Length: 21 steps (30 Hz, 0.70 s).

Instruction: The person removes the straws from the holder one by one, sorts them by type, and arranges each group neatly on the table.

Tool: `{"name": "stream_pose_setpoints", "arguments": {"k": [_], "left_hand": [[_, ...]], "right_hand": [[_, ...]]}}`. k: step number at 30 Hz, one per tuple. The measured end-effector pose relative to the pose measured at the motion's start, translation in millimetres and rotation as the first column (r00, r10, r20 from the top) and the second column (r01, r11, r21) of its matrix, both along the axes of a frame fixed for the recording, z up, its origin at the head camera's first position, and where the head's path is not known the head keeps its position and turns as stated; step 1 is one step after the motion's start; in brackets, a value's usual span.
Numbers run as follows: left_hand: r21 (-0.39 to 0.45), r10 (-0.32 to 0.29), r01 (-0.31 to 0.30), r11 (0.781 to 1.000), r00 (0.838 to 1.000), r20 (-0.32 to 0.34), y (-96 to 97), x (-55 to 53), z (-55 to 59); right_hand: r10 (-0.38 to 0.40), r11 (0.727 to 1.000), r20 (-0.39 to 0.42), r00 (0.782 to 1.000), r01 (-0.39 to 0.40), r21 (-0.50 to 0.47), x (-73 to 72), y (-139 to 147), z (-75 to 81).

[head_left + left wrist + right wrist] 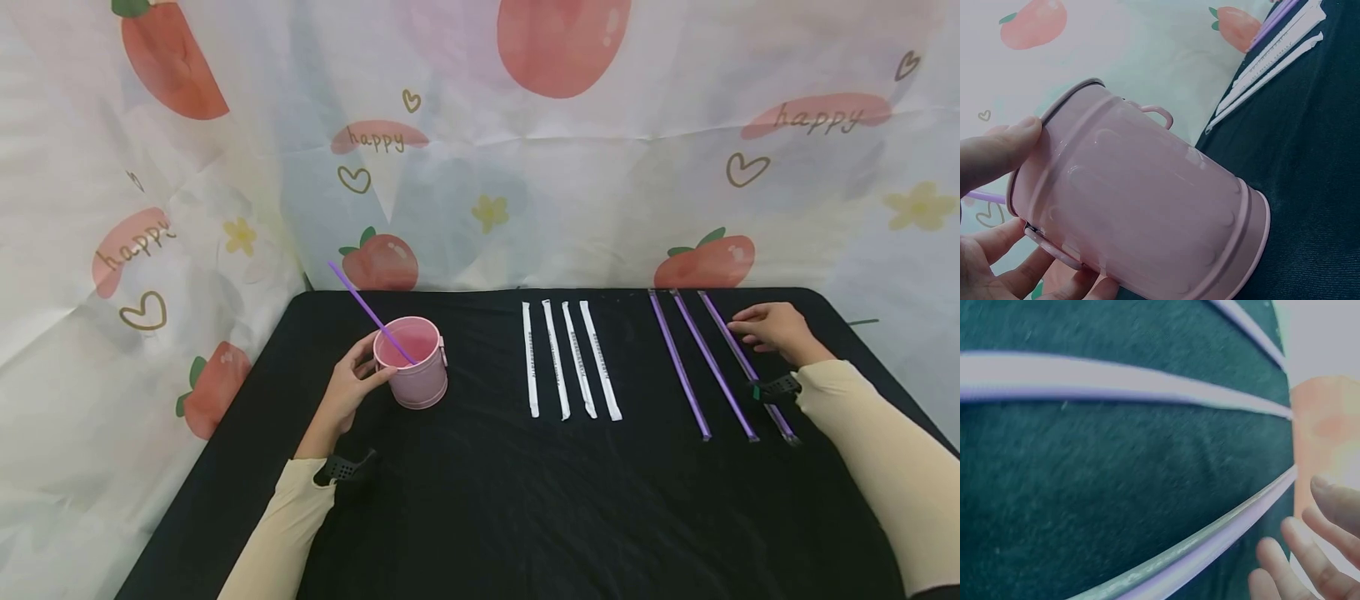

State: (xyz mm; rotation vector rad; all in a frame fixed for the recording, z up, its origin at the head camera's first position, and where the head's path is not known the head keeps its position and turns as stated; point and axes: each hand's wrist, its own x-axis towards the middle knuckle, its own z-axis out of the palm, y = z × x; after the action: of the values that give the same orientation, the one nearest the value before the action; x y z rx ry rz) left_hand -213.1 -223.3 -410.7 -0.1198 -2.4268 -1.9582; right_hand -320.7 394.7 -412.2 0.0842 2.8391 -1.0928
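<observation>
My left hand [347,392] grips a small pink metal bucket [420,385] from its left side, thumb near the rim and fingers along the far side. The bucket stands on the black cloth, with small side handles [1159,115] visible in the left wrist view. A bare purple straw [365,308] leans out of it toward the upper left. Over on the right, my right hand [778,330] hovers beside the far end of the rightmost purple straw [726,331], which lies in a clear wrapper. Its fingers are loosely bent, with the fingertips right beside that straw.
Two more wrapped purple straws [678,363] [714,363] lie left of that one. Several white paper-wrapped straws [556,358] lie in a row mid-table. A patterned curtain [555,200] hangs behind the black table's [525,517] back edge and along its left side.
</observation>
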Motion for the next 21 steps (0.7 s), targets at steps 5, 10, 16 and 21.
{"name": "stream_pose_setpoints", "arguments": {"k": [5,10,16,21], "left_hand": [[0.006,-0.002,0.002,1.000,1.000,-0.003,0.7,0.5,0.6],[-0.010,-0.007,0.006,1.000,1.000,-0.015,0.4,1.5,0.3],[-0.039,-0.016,0.014,0.999,0.999,-0.031,-0.1,2.0,1.2],[-0.050,-0.011,0.010,0.999,1.000,-0.026,-1.2,1.4,1.7]], "right_hand": [[-0.009,1.000,-0.064,0.998,0.010,0.002,-12.4,6.9,-8.2],[0.004,0.998,-0.091,0.996,-0.009,-0.059,-13.8,-0.1,-0.4],[0.019,0.995,-0.147,0.989,-0.033,-0.093,4.6,-31.8,28.5],[0.017,0.986,-0.194,0.981,-0.049,-0.159,9.1,-46.8,40.0]]}}
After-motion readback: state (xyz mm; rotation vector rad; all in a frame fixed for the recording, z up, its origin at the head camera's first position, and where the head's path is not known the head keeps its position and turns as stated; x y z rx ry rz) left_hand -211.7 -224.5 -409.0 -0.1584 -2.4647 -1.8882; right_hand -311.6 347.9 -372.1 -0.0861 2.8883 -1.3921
